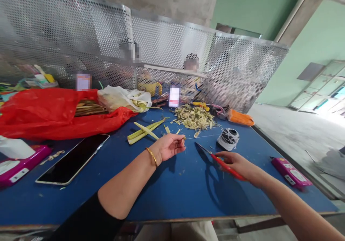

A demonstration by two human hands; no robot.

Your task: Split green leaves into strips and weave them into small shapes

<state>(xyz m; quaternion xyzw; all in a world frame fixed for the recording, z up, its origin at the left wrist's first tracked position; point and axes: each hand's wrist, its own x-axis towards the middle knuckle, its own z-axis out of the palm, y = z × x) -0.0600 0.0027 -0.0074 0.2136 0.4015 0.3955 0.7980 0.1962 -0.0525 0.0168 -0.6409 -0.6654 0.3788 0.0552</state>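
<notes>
My left hand [171, 147], with a gold bangle at its wrist, is closed in a pinch over the middle of the blue table. A thin white thread [203, 137] runs taut from its fingertips to a spool [228, 139] on the right; a tiny pale bit at the fingertips is too small to name. My right hand [234, 163] is closed around red-handled scissors [219, 160]. Their dark blades point up and left, just below the thread. Pale green plant stalks [144, 131] lie beyond my left hand.
A heap of plant shreds [195, 117] lies behind the thread. A phone [74, 160], a red plastic bag [48, 111] and a purple packet [24, 163] are at left. Another purple packet [291, 172] sits at right. A perforated metal screen [167, 43] closes the back, with people behind it.
</notes>
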